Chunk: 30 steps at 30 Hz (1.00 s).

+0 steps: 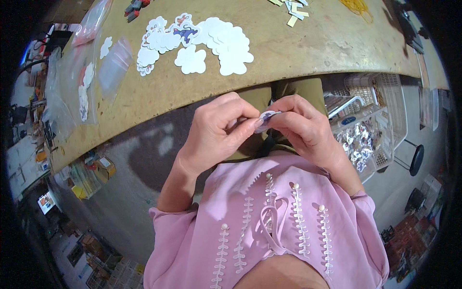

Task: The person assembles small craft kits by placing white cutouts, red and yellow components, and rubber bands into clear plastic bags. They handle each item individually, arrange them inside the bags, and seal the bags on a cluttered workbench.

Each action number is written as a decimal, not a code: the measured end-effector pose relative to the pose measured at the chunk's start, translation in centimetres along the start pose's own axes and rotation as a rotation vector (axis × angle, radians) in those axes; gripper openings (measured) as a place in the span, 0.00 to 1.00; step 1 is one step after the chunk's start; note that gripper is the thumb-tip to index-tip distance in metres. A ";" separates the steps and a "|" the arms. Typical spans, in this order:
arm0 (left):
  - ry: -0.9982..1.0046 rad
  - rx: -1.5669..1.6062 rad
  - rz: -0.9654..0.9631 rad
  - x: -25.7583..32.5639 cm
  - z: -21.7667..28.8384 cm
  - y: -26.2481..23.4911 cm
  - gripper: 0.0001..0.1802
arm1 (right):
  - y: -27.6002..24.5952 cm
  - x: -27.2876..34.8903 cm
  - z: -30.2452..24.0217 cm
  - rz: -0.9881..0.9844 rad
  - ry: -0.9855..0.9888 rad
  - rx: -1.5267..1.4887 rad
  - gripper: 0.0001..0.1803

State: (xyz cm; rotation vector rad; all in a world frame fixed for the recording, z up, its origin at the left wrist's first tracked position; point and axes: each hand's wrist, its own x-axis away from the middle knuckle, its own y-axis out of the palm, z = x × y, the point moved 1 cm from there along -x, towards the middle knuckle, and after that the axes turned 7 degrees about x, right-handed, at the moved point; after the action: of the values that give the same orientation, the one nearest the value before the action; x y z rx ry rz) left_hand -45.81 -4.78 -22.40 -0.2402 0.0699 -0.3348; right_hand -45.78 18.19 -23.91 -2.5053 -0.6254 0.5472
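Note:
Above my lap, just in front of the table edge, both hands meet on a small printed cutout (267, 116) with a white border and purple print. My left hand (214, 127) pinches its left side between thumb and forefinger. From the other side, my right hand (308, 127) grips it with closed fingers, which hide much of it. On the table ahead lies a spread of white cloud-shaped cutouts (228, 43), overlapping in piles. One cutout with a purple printed figure (186, 33) faces up among them, and a single blank-faced cutout (190, 59) lies nearer the edge.
Clear plastic bags (115, 65) lie on the table's left part. Pale paper strips (294, 10) and yellow rubber bands (357, 9) are at the far right. Beside my right knee, a clear box (358, 144) holds many printed cutouts, near a white plastic basket (397, 103).

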 end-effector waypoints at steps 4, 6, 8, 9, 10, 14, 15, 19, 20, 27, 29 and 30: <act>0.211 -0.343 -0.111 0.0 0.3 0.0 0.06 | 0.6 0.2 -0.3 -0.065 -0.078 0.084 0.15; 0.154 -0.269 -0.128 -0.1 0.1 -0.1 0.05 | 0.6 0.1 -0.3 -0.051 -0.085 0.100 0.15; 0.101 -0.199 -0.139 -0.1 0.1 -0.4 0.05 | 0.2 0.0 -0.4 -0.014 -0.061 0.084 0.15; 0.047 -0.198 -0.180 -0.1 0.6 -0.6 0.05 | 0.0 -0.2 -0.2 0.012 -0.059 0.067 0.15; -0.013 -0.206 -0.212 0.1 1.3 -0.8 0.06 | 0.0 -0.2 -0.3 0.020 -0.050 0.098 0.14; 0.254 -0.460 -0.143 0.4 -0.1 -0.3 0.07 | 0.1 -0.4 -0.8 -0.030 -0.083 0.250 0.15; 0.265 -0.460 -0.150 0.4 0.0 -0.2 0.08 | 0.0 -0.2 -0.9 -0.043 -0.070 0.310 0.15; 0.325 -0.441 -0.201 0.9 0.5 -0.8 0.10 | -0.3 -0.5 -2.0 -0.100 -0.050 0.351 0.15; 0.316 -0.417 -0.221 1.0 0.5 -1.0 0.09 | -0.5 -0.6 -2.1 -0.132 -0.075 0.338 0.16; 0.188 -0.457 0.228 -1.0 -2.3 -6.5 0.13 | -0.3 -0.3 -1.2 -0.148 -0.087 0.276 0.14; 0.170 -0.644 0.371 -2.7 -3.4 -9.4 0.17 | -0.5 0.0 -1.3 -0.186 -0.061 0.252 0.13; 0.166 -0.727 0.396 -3.5 -3.5 -10.6 0.19 | -0.3 0.2 -1.3 -0.178 -0.039 0.234 0.13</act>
State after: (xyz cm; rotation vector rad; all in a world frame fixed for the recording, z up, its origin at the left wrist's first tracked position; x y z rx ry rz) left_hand -52.82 -14.12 -23.15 -0.9043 0.4002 0.0819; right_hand -45.09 18.10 -22.79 -2.2003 -0.7453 0.5685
